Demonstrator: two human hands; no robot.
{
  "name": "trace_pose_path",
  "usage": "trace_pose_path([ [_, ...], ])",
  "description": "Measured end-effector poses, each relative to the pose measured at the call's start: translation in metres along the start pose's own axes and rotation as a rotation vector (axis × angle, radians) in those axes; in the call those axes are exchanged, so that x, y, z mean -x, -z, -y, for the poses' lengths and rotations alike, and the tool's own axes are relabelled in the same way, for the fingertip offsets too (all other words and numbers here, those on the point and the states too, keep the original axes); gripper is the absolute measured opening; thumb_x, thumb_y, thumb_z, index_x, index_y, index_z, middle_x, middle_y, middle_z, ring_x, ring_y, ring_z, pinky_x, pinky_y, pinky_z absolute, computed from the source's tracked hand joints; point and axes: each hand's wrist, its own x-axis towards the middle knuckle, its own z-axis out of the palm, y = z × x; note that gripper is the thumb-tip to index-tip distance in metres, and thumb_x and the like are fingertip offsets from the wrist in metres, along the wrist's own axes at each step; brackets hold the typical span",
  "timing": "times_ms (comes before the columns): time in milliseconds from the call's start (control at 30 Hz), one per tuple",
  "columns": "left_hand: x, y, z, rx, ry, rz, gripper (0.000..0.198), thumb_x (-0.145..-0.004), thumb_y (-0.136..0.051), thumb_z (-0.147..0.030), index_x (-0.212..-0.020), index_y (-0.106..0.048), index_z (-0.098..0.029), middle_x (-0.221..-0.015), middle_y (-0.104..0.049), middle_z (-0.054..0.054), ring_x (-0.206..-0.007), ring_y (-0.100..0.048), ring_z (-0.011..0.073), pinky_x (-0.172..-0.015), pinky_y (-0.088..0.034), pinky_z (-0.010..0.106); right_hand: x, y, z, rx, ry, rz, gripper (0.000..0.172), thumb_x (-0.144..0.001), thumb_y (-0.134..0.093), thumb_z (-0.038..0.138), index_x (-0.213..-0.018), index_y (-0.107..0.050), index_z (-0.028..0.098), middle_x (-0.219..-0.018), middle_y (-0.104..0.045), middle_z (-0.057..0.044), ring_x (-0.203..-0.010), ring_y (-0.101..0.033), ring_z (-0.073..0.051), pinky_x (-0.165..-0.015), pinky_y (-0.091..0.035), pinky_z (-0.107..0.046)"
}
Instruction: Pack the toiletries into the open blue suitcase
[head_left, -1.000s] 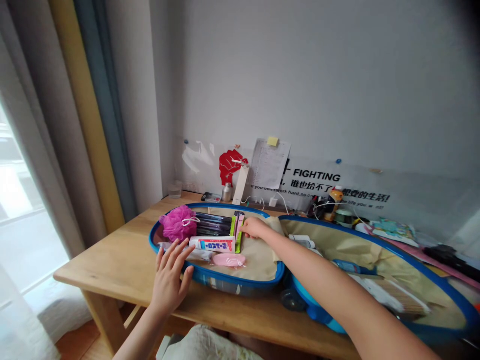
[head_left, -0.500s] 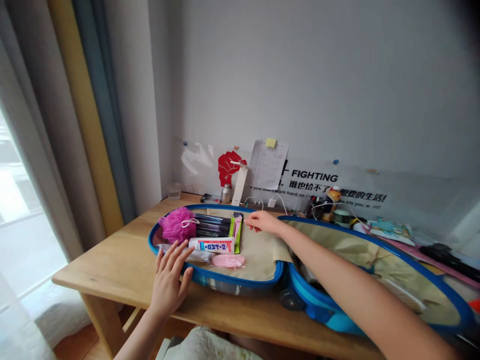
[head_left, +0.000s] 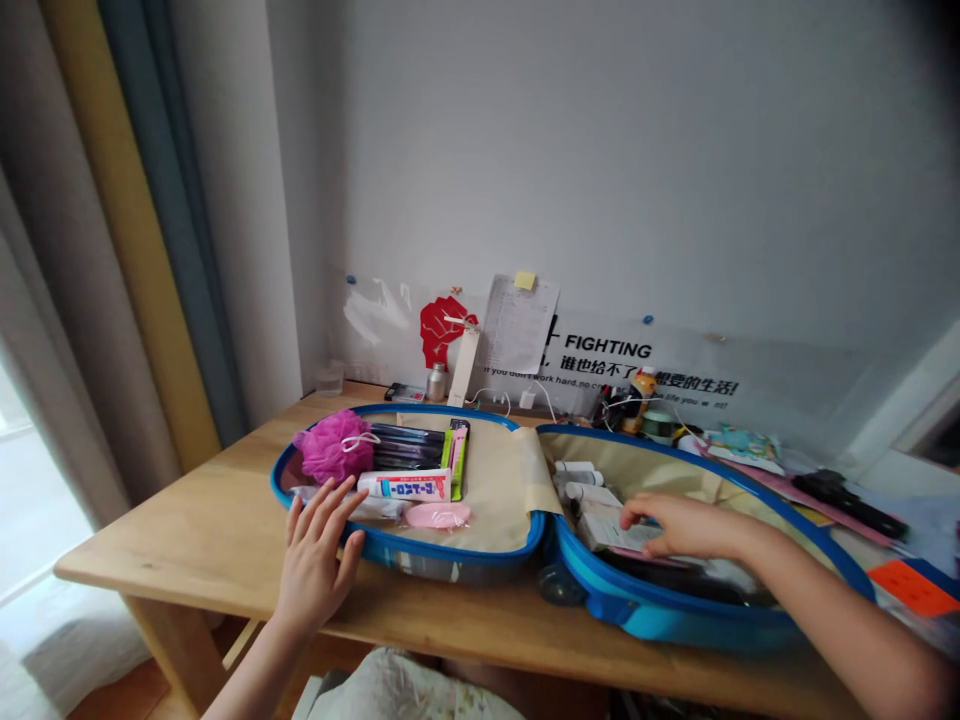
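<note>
An open blue suitcase (head_left: 465, 566) lies spread in two halves on the wooden table. My left hand (head_left: 319, 545) rests over its left front rim, fingers spread, beside a white packet (head_left: 379, 506). Near it in that half are a purple bath puff (head_left: 335, 446), a toothpaste tube (head_left: 409, 485), a pink wrapped item (head_left: 437, 515), dark slim packs (head_left: 407, 447) and a green-and-pink pack (head_left: 457, 460). My right hand (head_left: 679, 525) reaches into the right half, fingers bent and apart from the thumb, over a pale flat box (head_left: 611, 528). White-capped bottles (head_left: 592, 494) lie left of it.
Along the wall stand a clear cup (head_left: 328, 378), a silver bottle (head_left: 436, 382), a tall white device (head_left: 463, 368) with cables, and a jar (head_left: 658, 427). Papers, a black object (head_left: 847, 503) and an orange sheet (head_left: 916, 588) lie at the right. Curtains (head_left: 150, 200) hang left.
My right hand has moved from the left half of the suitcase rightward and down into the right half. My left hand stays at the rim. The view has shifted a little right.
</note>
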Motion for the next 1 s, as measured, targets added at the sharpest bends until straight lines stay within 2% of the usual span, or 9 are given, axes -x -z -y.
trace_pose_path([
  [100,0.001,-0.001,0.001,0.008,0.011,-0.002,0.045,-0.096,-0.045,-0.029,-0.140,-0.053,-0.026,-0.137,-0.063,0.009,-0.136,-0.049,0.0263,-0.123,-0.018,0.046,0.004,-0.010,-0.005,-0.031,-0.022,0.083,0.028,-0.060,-0.070,0.013,-0.085,-0.072,0.025,-0.100,-0.073,-0.004,-0.090,-0.069,-0.021,-0.073,-0.045,-0.025],
  [233,0.001,-0.002,0.002,0.003,0.011,0.000,0.045,-0.096,-0.045,-0.029,-0.140,-0.053,-0.026,-0.137,-0.063,0.009,-0.136,-0.049,0.0265,-0.123,-0.017,0.046,0.004,-0.018,-0.005,-0.034,-0.038,0.096,0.022,-0.064,-0.064,0.010,-0.081,-0.067,0.023,-0.098,-0.072,-0.006,-0.092,-0.067,-0.023,-0.075,-0.043,-0.027],
  [467,0.002,-0.002,0.002,-0.007,-0.004,0.002,0.046,-0.096,-0.045,-0.028,-0.141,-0.052,-0.026,-0.137,-0.063,0.009,-0.136,-0.049,0.0266,-0.123,-0.017,0.045,0.000,-0.028,-0.007,0.001,-0.025,0.111,0.014,-0.072,-0.061,0.011,-0.080,-0.066,0.021,-0.090,-0.072,-0.006,-0.084,-0.066,-0.021,-0.069,-0.040,-0.027],
  [567,0.001,-0.001,0.002,0.006,0.014,0.005,0.048,-0.095,-0.045,-0.029,-0.143,-0.051,-0.028,-0.137,-0.063,0.008,-0.135,-0.049,0.0269,-0.123,-0.017,0.045,0.002,-0.029,-0.008,0.020,-0.001,0.100,0.013,-0.076,-0.058,0.012,-0.081,-0.066,0.020,-0.088,-0.071,-0.006,-0.081,-0.065,-0.020,-0.068,-0.038,-0.026],
  [767,0.001,-0.001,0.001,0.014,0.027,0.000,0.047,-0.095,-0.045,-0.029,-0.141,-0.053,-0.027,-0.136,-0.064,0.008,-0.135,-0.050,0.0270,-0.123,-0.018,0.046,0.005,-0.029,-0.003,0.047,0.011,0.051,0.015,-0.075,-0.055,0.009,-0.077,-0.065,0.020,-0.080,-0.070,-0.005,-0.072,-0.063,-0.018,-0.063,-0.036,-0.025],
  [1000,0.002,-0.002,0.002,0.023,0.035,0.008,0.047,-0.095,-0.046,-0.030,-0.141,-0.053,-0.028,-0.137,-0.063,0.008,-0.136,-0.049,0.0272,-0.123,-0.017,0.047,0.006,-0.021,-0.006,0.040,0.024,-0.023,0.014,-0.080,-0.053,0.017,-0.078,-0.066,0.022,-0.084,-0.072,-0.005,-0.078,-0.065,-0.019,-0.067,-0.040,-0.027],
])
